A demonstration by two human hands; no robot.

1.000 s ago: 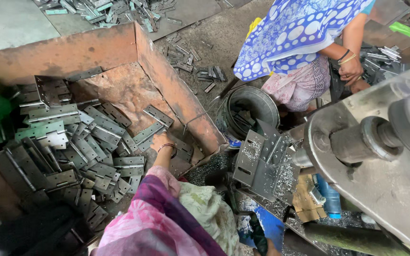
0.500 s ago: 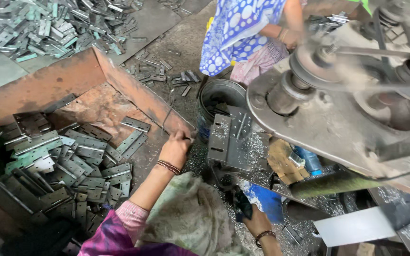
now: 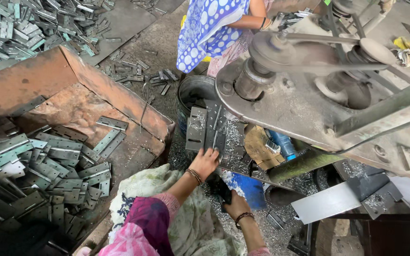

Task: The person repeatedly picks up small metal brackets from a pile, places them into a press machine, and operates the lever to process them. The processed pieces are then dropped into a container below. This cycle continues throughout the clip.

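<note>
we're looking down at our left hand (image 3: 205, 162), fingers spread flat on the lower edge of a stack of grey hinge plates (image 3: 213, 135) propped just in front of the machine (image 3: 309, 99), not gripping, only touching. metal chips lie over the plates and the floor beside them. our right hand (image 3: 236, 206) sits lower, near the blue block (image 3: 247, 189), fingers curled around something dark (image 3: 220, 187); it looks like a rag or a tool, but we can't tell which. a dark bucket (image 3: 193, 92) stands just behind the plates. on our left a rusty tray (image 3: 115, 97) holds a heap of loose hinges (image 3: 48, 161). more hinges are piled on the floor (image 3: 24, 23) beyond it. another person in a blue dotted dress (image 3: 209, 28) sits across from us, behind the bucket.
</note>
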